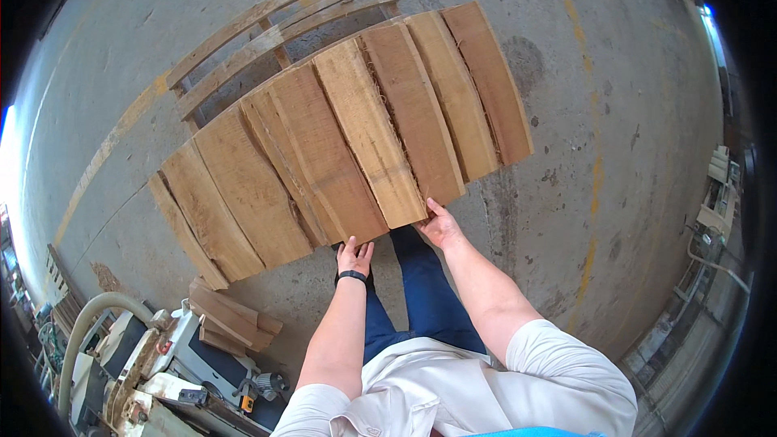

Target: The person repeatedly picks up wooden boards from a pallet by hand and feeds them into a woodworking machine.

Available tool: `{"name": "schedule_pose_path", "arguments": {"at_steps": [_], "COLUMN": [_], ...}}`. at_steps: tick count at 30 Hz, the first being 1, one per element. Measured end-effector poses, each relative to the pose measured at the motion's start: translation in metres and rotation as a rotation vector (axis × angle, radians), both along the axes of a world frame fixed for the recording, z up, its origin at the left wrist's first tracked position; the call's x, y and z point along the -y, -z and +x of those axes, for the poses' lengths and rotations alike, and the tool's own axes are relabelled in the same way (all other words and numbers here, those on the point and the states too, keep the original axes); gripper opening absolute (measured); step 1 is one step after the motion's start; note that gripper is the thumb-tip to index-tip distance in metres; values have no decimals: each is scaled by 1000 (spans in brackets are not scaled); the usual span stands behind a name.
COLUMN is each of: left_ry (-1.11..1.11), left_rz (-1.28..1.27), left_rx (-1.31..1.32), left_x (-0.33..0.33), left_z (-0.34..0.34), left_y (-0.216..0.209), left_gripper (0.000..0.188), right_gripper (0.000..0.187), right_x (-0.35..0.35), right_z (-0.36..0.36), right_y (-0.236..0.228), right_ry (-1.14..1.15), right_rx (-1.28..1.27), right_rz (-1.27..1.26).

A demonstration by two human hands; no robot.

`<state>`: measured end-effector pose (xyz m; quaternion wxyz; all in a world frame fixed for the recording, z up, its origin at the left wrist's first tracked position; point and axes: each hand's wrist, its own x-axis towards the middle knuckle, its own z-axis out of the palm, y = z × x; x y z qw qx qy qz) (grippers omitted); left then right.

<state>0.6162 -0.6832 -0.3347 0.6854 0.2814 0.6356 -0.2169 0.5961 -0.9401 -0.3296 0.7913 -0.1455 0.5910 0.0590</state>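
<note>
Several rough-edged wooden boards lie side by side in a fanned row, their near ends toward me. A paler board (pixel 368 125) is in the middle, with a reddish-brown board (pixel 328 150) to its left. My left hand (pixel 354 257), with a dark wristband, has its fingers apart against the reddish board's near end. At the pale board's near right corner, my right hand (pixel 439 226) grips the edge; one digit shows above and other fingers are partly hidden beneath. Both forearms reach forward over my dark blue trousers.
A slatted wooden pallet (pixel 235 73) shows behind and beneath the boards. Offcut wood pieces (pixel 231 316) lie at the lower left, beside a machine (pixel 182 356) with a thick curved hose (pixel 89 311). Yellow lines (pixel 597 186) mark the concrete floor (pixel 647 113). Stacked items line the right edge.
</note>
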Motion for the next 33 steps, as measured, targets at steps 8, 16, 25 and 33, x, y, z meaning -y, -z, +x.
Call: {"name": "schedule_pose_path", "arguments": {"at_steps": [8, 16, 25, 33], "left_ry": [181, 337, 390, 419], "left_rz": [-76, -152, -118, -104], "left_rx": [186, 258, 285, 318], "left_x": [-36, -51, -71, -84], "left_z": [6, 20, 21, 25], "left_y": [-11, -36, -43, -57], "left_gripper": [52, 40, 34, 36], "right_gripper": [59, 58, 48, 52], "right_x": [-23, -43, 4, -5], "right_z": [7, -1, 2, 21], "right_y": [-10, 1, 43, 36], "right_ry": [-21, -125, 46, 2], "right_rx": [166, 63, -195, -165], "right_rz": [120, -138, -388, -172]}}
